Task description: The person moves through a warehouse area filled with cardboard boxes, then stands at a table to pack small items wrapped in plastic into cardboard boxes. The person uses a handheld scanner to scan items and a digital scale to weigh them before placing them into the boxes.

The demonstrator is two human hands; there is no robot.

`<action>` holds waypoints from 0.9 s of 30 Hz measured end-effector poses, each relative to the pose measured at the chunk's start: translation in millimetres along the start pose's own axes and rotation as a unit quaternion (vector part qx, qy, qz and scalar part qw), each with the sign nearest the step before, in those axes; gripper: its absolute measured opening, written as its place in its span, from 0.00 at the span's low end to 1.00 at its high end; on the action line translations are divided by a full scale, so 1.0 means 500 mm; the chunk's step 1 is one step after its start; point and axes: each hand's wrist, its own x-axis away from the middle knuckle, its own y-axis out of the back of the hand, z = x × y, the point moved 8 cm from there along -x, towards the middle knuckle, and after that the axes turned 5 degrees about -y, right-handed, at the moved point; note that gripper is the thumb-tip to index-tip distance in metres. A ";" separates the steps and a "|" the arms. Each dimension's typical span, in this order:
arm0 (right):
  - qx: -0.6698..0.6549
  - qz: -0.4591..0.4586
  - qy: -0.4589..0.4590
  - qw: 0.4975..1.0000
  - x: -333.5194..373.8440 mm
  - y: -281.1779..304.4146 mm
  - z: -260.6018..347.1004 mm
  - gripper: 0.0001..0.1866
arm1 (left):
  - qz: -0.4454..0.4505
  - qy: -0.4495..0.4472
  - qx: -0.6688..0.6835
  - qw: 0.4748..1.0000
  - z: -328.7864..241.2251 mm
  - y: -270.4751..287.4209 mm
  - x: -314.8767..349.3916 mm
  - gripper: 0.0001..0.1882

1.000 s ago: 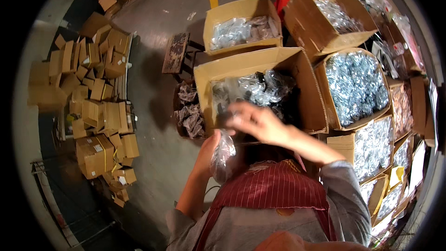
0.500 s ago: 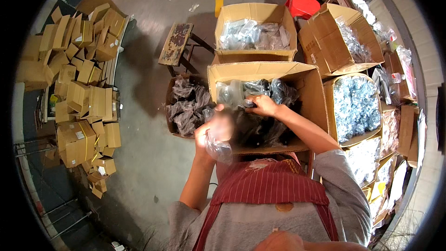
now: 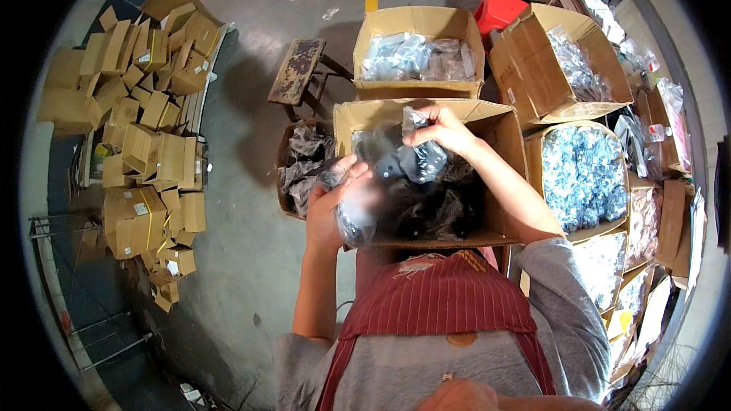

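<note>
Near frame centre, the right hand (image 3: 440, 131) pinches a dark-filled bag (image 3: 423, 163) over the carton (image 3: 373, 111) while the left hand (image 3: 329, 202), apart, grips a clear bag (image 3: 355, 227) — either could drop if slick film slides through a loose hold.

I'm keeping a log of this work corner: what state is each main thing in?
Right hand: closed on a dark-filled bag
Left hand: holding a clear bag, partly blurred
Large box: open, partly filled
Far box: open, bagged items inside
Stool: upright, worn paint
Upper-right carton: open, bags inside
Carton pile at left: jumbled, some cartons open
</note>
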 end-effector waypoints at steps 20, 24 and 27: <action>0.732 0.005 0.156 0.663 -0.088 -0.087 -0.208 0.21 | -0.161 -0.020 0.155 0.975 0.016 0.106 0.120 0.18; 0.654 0.116 0.191 0.722 -0.045 -0.070 -0.162 0.16 | -0.145 -0.004 0.175 0.974 0.035 0.145 0.152 0.17; 0.514 0.099 0.246 0.816 0.036 -0.097 0.019 0.16 | -0.089 0.033 0.177 0.980 0.037 0.122 0.172 0.17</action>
